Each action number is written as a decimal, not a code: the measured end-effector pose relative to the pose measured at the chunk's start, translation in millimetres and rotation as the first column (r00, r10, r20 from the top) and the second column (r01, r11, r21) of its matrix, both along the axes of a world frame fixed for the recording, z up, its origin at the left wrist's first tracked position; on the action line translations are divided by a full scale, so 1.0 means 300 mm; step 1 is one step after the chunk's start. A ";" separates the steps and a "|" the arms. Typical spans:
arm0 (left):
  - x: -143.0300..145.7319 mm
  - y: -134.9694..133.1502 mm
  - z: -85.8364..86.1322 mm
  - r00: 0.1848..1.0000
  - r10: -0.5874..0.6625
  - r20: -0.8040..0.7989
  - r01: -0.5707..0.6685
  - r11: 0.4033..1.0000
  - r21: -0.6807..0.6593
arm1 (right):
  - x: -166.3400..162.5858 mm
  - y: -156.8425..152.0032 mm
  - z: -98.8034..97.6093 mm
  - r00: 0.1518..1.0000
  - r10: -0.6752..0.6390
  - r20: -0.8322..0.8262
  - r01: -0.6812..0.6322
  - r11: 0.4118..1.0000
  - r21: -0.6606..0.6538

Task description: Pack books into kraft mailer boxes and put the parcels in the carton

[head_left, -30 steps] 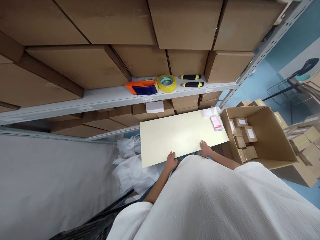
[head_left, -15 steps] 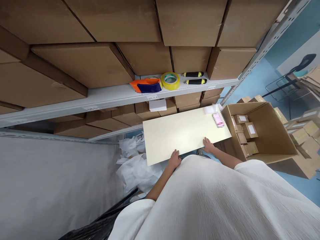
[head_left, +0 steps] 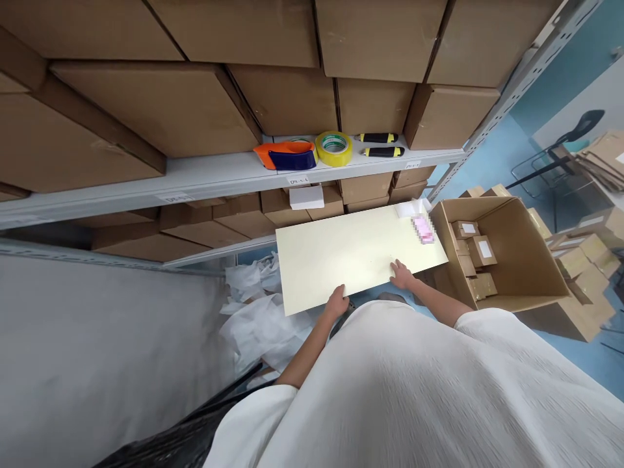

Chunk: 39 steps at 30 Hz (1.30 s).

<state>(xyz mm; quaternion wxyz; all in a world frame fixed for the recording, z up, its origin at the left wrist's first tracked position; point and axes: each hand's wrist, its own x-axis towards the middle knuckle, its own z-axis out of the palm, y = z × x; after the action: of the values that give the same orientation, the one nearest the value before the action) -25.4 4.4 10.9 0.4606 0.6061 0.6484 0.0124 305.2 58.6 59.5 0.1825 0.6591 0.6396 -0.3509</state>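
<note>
A long cream-coloured board (head_left: 341, 247) lies flat in front of the shelf, its near edge towards my body. My left hand (head_left: 337, 301) rests at that near edge, left of the middle, fingertips on the surface. Further right, my right hand (head_left: 401, 274) touches the top near the same edge, fingers apart and nothing held. At the board's far right corner are a pink item (head_left: 422, 229), blurred out by pixels, and a white translucent piece (head_left: 408, 208) beside it.
On the shelf (head_left: 219, 174) lie an orange and blue tape dispenser (head_left: 286, 156), yellow tape roll (head_left: 334, 149) and two utility knives (head_left: 383, 152). Cardboard boxes (head_left: 287, 97) fill the shelves. An open carton (head_left: 526, 253) with small boxes stands right. White sheeting (head_left: 268, 331) lies at left.
The view has shifted slightly. My right hand has slid a little inward and its fingers have spread; my left hand stays at the board's near edge.
</note>
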 end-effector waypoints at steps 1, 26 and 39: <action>0.013 -0.010 0.002 1.000 0.028 0.000 -0.028 1.000 0.010 | 0.004 0.009 0.006 1.000 0.020 0.000 -0.020 1.000 0.020; 0.326 -0.430 0.208 0.765 0.607 0.213 -0.637 0.668 0.384 | -0.037 0.028 0.095 0.788 0.565 -0.245 -0.474 0.810 0.345; 0.044 -1.062 0.391 0.470 0.857 0.211 -0.782 0.293 0.550 | -0.779 -0.400 0.183 0.240 0.838 -0.489 -0.656 0.511 0.555</action>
<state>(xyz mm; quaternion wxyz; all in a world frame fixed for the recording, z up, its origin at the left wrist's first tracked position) -12.0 -314.1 128.2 0.1387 0.2952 0.8543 0.4047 71.5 -61.6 114.3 -0.0145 0.0917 0.9262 -0.3653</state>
